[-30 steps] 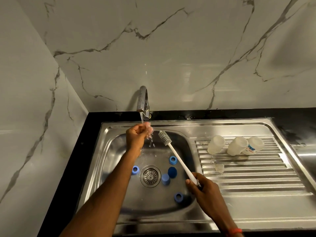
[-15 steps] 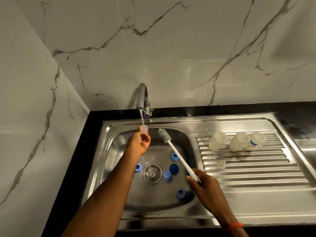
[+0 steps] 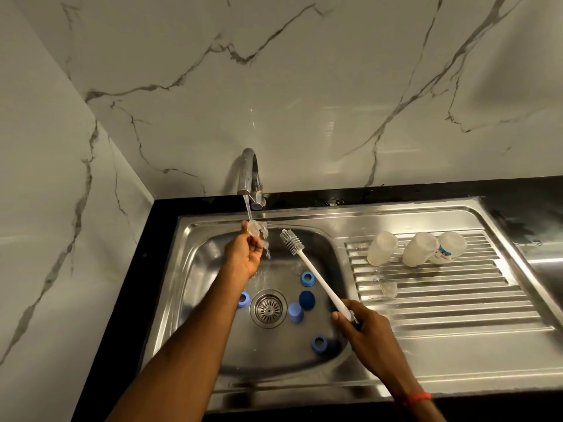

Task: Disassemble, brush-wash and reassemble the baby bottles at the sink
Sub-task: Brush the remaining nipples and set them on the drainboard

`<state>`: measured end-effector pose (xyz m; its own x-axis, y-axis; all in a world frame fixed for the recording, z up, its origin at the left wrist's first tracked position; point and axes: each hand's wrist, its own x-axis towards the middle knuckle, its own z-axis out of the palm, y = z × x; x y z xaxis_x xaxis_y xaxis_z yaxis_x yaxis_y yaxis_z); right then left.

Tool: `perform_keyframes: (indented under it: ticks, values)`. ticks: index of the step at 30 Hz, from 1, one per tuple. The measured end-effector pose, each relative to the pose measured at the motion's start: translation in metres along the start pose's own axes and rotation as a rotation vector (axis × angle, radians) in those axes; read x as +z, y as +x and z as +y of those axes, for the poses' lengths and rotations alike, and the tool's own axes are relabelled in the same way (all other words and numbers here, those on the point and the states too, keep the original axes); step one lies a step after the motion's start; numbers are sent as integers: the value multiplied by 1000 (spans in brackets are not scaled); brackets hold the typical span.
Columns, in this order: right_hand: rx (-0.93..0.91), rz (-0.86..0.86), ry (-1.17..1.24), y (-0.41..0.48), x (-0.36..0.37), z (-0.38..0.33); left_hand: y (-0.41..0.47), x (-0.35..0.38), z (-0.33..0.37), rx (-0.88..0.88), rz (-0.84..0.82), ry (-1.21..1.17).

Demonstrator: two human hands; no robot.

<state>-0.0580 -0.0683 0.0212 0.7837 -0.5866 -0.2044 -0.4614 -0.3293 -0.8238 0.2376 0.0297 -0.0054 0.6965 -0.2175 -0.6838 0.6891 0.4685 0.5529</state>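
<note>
Head camera looks down on a steel sink (image 3: 195, 263), with the tap (image 3: 249, 172) running at 12 o'clock of the basin. The left hand (image 3: 243, 260) is raised into the stream, its fingers pinching a small clear teat (image 3: 257, 229) right where the water lands. The right hand (image 3: 364, 327) has its fingers clenched round the handle end of a white brush (image 3: 313, 269). The bristled head sits just beside the teat at its 3 o'clock and seems not to touch it.

Around the drain (image 3: 268, 307), blue rings (image 3: 307, 278) lie at 2, 9 and 4 o'clock, and two blue caps (image 3: 306, 300) sit just beside it at 3 o'clock. On the draining board (image 3: 457, 300), three bottles (image 3: 420, 249) rest close together, with a second teat (image 3: 389, 289) at their 6 o'clock.

The likeliest slip is the teat itself. It is wet, soft and held only at the fingertips, so the push of the water or a jab from the brush could knock it down among the unwashed parts. Water striking it is already scattering, and a tilt could send spray onto the black surface (image 3: 396, 193). The long brush, held at its far end, may wobble and miss the teat's inside. The bottles could roll on the ribbed board if bumped.
</note>
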Motion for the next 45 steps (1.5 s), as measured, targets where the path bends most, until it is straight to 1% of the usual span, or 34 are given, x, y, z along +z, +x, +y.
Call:
perform_keyframes:
  ticks: [2,6,8,11,12,15,17,20,25,29,31,34,36,42,45]
  values:
    - [-14,12,-28,0,0,2,1,-8,-4,127,0,229]
    - [-26,31,-63,0,-1,3,-1,-29,-15,625,-39,980]
    - [-41,37,-77,-1,0,2,-11,-34,-15,803,-125,1222]
    - [-48,52,-82,-5,-1,3,-23,-35,-18,967,-310,1456]
    - [-49,57,-84,-6,-1,3,-24,-36,-18,989,-347,1511]
    - [-66,87,-102,-11,-5,2,-27,-34,-20,972,-408,1679]
    - [-73,111,-96,-14,-8,2,-32,-29,-23,964,-398,1668]
    - [-57,137,-76,-20,-13,4,-37,-19,-28,945,-404,1533]
    - [-39,187,-60,-28,-22,6,-61,14,-52,890,-529,1405]
    - [-28,272,11,-37,-33,11,-89,41,-85,796,-650,1343]
    - [-14,307,53,-41,-38,17,-94,51,-102,789,-690,1354]
    - [-2,370,95,-49,-47,26,-100,66,-125,837,-761,1425]
    - [11,429,123,-56,-55,32,-106,77,-141,837,-809,1445]
    - [55,546,221,-78,-74,50,-119,107,-183,948,-962,1492]
    - [77,573,246,-87,-82,60,-109,114,-206,895,-1039,1513]
